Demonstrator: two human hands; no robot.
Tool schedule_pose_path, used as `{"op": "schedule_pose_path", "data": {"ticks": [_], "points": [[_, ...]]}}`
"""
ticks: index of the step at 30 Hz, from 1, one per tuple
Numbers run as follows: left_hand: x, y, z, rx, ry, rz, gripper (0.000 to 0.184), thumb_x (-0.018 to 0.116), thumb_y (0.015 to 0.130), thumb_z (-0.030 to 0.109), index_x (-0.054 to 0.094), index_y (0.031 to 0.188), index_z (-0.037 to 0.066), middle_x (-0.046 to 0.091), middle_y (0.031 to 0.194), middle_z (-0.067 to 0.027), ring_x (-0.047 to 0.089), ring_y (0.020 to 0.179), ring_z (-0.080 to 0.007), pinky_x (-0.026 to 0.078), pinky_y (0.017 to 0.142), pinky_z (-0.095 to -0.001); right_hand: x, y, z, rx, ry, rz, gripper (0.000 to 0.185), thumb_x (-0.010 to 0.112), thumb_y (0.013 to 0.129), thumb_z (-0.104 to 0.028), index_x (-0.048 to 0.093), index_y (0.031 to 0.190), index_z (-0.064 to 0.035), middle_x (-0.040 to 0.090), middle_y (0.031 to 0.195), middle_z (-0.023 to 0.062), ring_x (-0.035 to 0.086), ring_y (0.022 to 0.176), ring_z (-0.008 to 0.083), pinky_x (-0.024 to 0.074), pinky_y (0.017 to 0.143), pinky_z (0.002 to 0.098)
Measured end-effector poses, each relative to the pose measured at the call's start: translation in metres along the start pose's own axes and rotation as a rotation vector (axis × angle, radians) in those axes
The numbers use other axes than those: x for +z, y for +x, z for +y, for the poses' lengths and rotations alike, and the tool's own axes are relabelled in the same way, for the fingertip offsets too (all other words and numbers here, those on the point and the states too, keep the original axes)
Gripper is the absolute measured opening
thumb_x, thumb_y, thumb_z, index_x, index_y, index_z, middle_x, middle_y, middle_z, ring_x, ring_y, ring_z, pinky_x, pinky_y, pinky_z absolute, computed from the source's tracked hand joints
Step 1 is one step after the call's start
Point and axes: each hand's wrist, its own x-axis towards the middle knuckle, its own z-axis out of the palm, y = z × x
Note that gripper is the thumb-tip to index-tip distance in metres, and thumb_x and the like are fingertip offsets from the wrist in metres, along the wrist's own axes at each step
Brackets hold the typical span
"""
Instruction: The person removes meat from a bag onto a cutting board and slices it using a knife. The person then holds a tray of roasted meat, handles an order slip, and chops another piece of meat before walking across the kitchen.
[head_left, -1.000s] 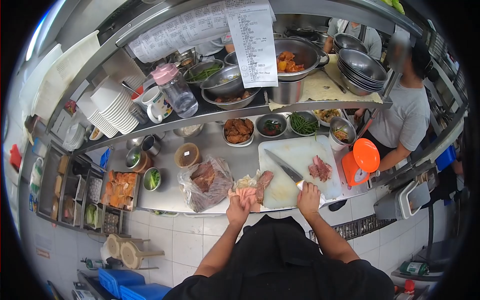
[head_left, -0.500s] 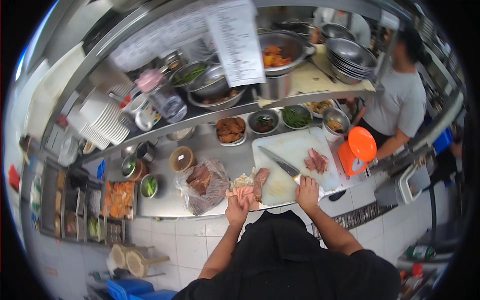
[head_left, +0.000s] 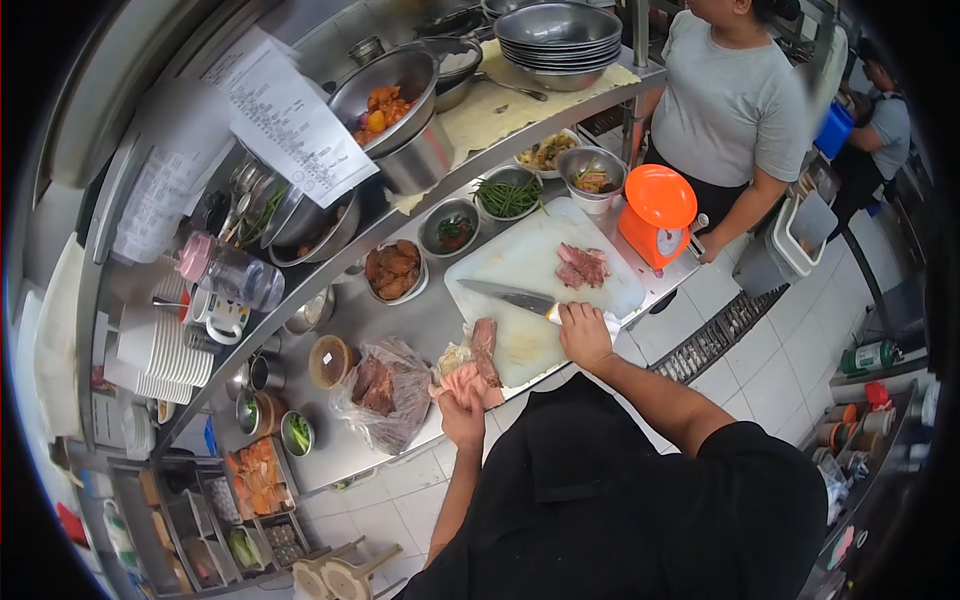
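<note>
My left hand (head_left: 462,418) is closed on a crumpled pinkish cloth (head_left: 464,384) at the counter's front edge. Beside the cloth, a long piece of meat (head_left: 484,350) lies at the left edge of the white cutting board (head_left: 520,340). My right hand (head_left: 586,336) rests by the board's front edge, its fingers over a white cloth and the handle end of a large knife (head_left: 512,296), whose blade lies flat on the board and points left. Cut meat pieces (head_left: 582,266) sit on the board's right part. A plastic bag of meat (head_left: 385,398) stands left of the cloth.
An orange scale (head_left: 659,215) stands right of the board, with a person in a grey shirt (head_left: 735,100) beyond it. Behind the board are bowls of green beans (head_left: 507,193) and fried pieces (head_left: 395,269). A raised shelf (head_left: 540,128) crosses above, holding stacked metal bowls (head_left: 557,40).
The camera view has turned toward the right, so the counter appears tilted and more of the co-worker shows. My hands, the knife and the meat keep their places relative to the board.
</note>
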Motion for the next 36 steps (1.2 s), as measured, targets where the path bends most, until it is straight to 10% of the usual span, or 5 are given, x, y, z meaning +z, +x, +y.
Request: {"op": "schedule_pose_path", "data": {"ticks": [36], "points": [[0.002, -0.001, 0.013, 0.026, 0.022, -0.009, 0.052, 0.071, 0.096, 0.041, 0.052, 0.115, -0.004, 0.065, 0.111, -0.0274, 0.066, 0.106, -0.0424, 0.051, 0.091, -0.0462, 0.001, -0.005, 0.007, 0.015, 0.096, 0.075, 0.039, 0.056, 0.089, -0.015, 0.064, 0.124, 0.0019, 0.060, 0.110, 0.0112, 0.056, 0.105, 0.0271, 0.0442, 0.090, 0.0406]]}}
